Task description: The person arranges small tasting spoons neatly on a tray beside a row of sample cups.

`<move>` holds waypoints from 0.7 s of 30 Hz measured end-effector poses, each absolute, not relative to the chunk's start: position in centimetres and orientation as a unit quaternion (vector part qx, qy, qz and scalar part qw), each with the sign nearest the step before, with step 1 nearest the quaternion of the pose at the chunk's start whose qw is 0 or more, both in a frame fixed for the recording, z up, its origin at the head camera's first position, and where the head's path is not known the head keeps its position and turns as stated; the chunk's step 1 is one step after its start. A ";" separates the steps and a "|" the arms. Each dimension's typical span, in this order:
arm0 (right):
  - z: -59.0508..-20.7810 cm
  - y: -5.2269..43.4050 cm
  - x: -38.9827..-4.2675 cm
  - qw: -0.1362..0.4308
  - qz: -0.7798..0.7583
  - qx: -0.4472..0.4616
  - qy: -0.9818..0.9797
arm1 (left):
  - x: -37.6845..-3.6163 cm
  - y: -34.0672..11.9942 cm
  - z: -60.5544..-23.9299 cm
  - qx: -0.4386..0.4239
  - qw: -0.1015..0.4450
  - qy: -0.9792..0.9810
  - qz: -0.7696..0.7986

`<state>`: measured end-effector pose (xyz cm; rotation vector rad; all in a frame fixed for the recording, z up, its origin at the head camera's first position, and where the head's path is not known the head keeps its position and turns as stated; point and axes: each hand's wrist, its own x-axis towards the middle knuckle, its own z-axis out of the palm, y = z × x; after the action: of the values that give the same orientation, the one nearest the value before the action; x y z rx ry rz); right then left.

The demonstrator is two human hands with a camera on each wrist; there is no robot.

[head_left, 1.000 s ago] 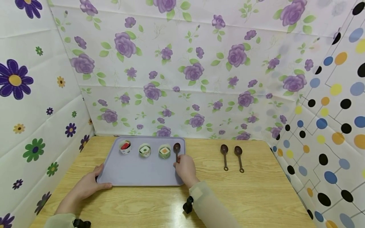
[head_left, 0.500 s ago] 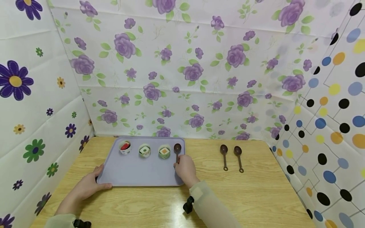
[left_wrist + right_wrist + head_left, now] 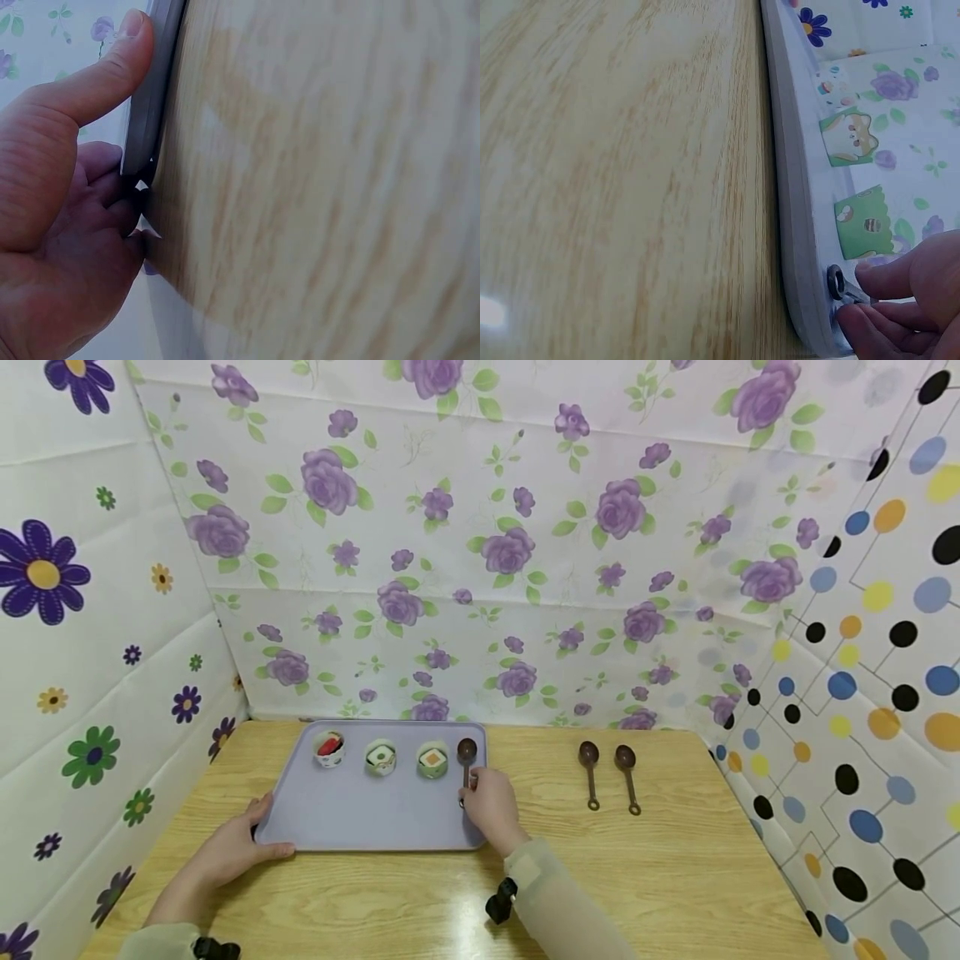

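Note:
A lilac tray (image 3: 360, 818) lies on the wooden table. Three small cups stand along its far edge: one with red filling (image 3: 329, 748), one with green and white (image 3: 381, 757), one with orange (image 3: 432, 759). A brown spoon (image 3: 467, 753) lies at the tray's right end. My right hand (image 3: 487, 802) pinches the spoon's handle near its ringed end (image 3: 835, 283). My left hand (image 3: 232, 843) grips the tray's near-left corner (image 3: 146, 127), thumb on the rim and fingers beneath.
Two more brown spoons (image 3: 590, 770) (image 3: 628, 774) lie side by side on the table right of the tray. Patterned cloth walls close in the table on the left, back and right.
The right hand has shifted very slightly along the spoon handle; the spoon, tray and left hand stay where they were.

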<state>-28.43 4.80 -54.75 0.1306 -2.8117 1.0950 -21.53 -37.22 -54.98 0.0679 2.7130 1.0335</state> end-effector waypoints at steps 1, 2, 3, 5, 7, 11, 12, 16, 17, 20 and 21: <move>-54.7 4.9 -28.4 0.063 0.368 0.044 -0.927 | -21.5 -37.2 -55.0 0.022 0.119 0.927 0.355; -54.7 5.0 -28.5 0.062 0.374 0.045 -0.924 | -21.6 -37.2 -55.0 0.021 0.120 0.927 0.356; -54.8 5.1 -28.5 0.061 0.380 0.045 -0.922 | -21.6 -37.2 -55.0 0.020 0.120 0.927 0.356; -54.8 5.4 -28.6 0.057 0.399 0.043 -0.914 | -21.6 -37.2 -55.0 0.020 0.121 0.926 0.356; -54.9 5.7 -28.6 0.055 0.421 0.044 -0.904 | -21.6 -37.2 -54.9 0.020 0.121 0.926 0.356; -55.1 6.3 -28.6 0.048 0.460 0.052 -0.885 | -21.5 -37.2 -54.9 0.021 0.119 0.927 0.356; -55.2 6.4 -28.6 0.049 0.465 0.055 -0.882 | -21.5 -37.2 -54.9 0.023 0.117 0.927 0.355; -55.4 6.9 -28.7 0.045 0.489 0.063 -0.869 | -21.5 -37.3 -55.1 0.025 0.113 0.927 0.356; -55.4 7.0 -28.7 0.042 0.496 0.064 -0.865 | -21.5 -37.3 -55.2 0.025 0.112 0.927 0.358; -55.4 7.3 -28.6 0.027 0.522 0.058 -0.851 | -21.5 -37.3 -55.2 0.024 0.111 0.926 0.359; -55.4 7.4 -28.6 0.021 0.528 0.055 -0.847 | -21.5 -37.2 -55.2 0.025 0.111 0.926 0.359</move>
<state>-28.59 7.37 -55.38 0.1696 -2.6254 1.6382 -21.49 -37.24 -55.20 0.0723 2.7210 1.0559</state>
